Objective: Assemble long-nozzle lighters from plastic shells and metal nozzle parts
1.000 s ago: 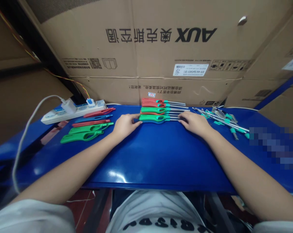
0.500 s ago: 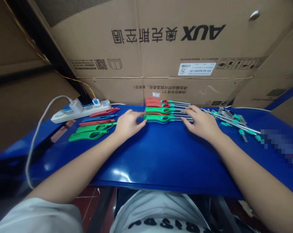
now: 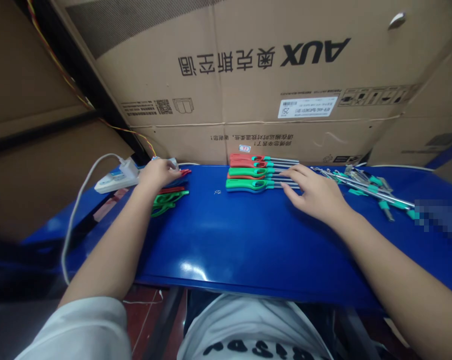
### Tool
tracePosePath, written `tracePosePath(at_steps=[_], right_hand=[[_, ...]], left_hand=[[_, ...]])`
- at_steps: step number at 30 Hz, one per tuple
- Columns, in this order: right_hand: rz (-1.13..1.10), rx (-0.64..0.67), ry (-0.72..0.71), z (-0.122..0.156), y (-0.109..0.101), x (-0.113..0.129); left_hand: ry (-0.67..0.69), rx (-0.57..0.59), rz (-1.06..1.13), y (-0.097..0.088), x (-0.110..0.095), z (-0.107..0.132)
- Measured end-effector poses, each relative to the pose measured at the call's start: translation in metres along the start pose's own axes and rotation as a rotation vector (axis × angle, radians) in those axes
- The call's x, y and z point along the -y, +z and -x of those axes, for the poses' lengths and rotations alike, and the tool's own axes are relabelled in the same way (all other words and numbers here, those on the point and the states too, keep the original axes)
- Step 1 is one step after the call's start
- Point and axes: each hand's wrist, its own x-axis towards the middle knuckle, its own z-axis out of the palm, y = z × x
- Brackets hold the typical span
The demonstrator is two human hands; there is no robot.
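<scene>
Left grip (image 3: 157, 173) rests outstretched on loose handles (image 3: 169, 198), perhaps grasping one.

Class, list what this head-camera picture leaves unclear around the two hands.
- Head view: the left hand covers most coloured handle shells; whether it grips one cannot be told.
- Head view: the right hand hides some lighters' metal tips.
- Head view: a pixelated patch blanks the table's right end.

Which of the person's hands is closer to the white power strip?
Left. The left hand sits just right of the power strip, over the loose coloured handles; the right hand lies far off, on the metal tubes of the lighters.
</scene>
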Motion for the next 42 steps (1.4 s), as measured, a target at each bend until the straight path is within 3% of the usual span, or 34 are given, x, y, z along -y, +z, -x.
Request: tracePosePath(at_steps=[5,8,11,14,16,17,21,25,28,32,38,42], right_hand=[[0.002,0.001,-0.027,0.001,0.003,-0.002],[-0.007,0.022,-0.039,0.001,0.003,-0.002],[-0.023,0.027,-0.036,0.001,-0.001,0.001],[-0.060,0.022,-0.050,0.002,-0.005,0.006],[-0.098,0.016,-0.066,0.003,-0.008,0.010],[-0.123,0.010,-0.084,0.004,-0.009,0.012],[-0.247,0.040,-0.285,0.006,-0.016,0.019],[-0.283,0.220,-0.426,0.008,-0.020,0.024],[-0.255,0.364,-0.444,0.009,-0.019,0.026],[-0.214,0.515,-0.409,0.009,-0.015,0.023],[-0.188,0.577,-0.310,0.005,-0.015,0.010],[-0.122,0.600,-0.232,0.002,-0.019,0.000]], left_hand=[[-0.031,0.108,-0.138,0.016,0.005,-0.005],[0.023,0.085,-0.124,0.012,0.006,-0.003],[0.140,-0.036,-0.100,0.003,0.000,0.000],[0.242,-0.222,-0.043,-0.006,-0.021,0.010],[0.466,-0.399,0.080,-0.009,-0.046,0.024],[0.576,-0.414,0.129,-0.009,-0.060,0.035],[0.942,-0.254,0.167,0.008,-0.114,0.090],[1.126,-0.036,0.289,0.044,-0.141,0.133],[1.121,0.085,0.420,0.063,-0.146,0.142],[1.092,0.202,0.505,0.066,-0.143,0.135],[0.957,0.223,0.320,0.054,-0.131,0.118],[0.883,0.183,0.287,0.057,-0.123,0.104]])
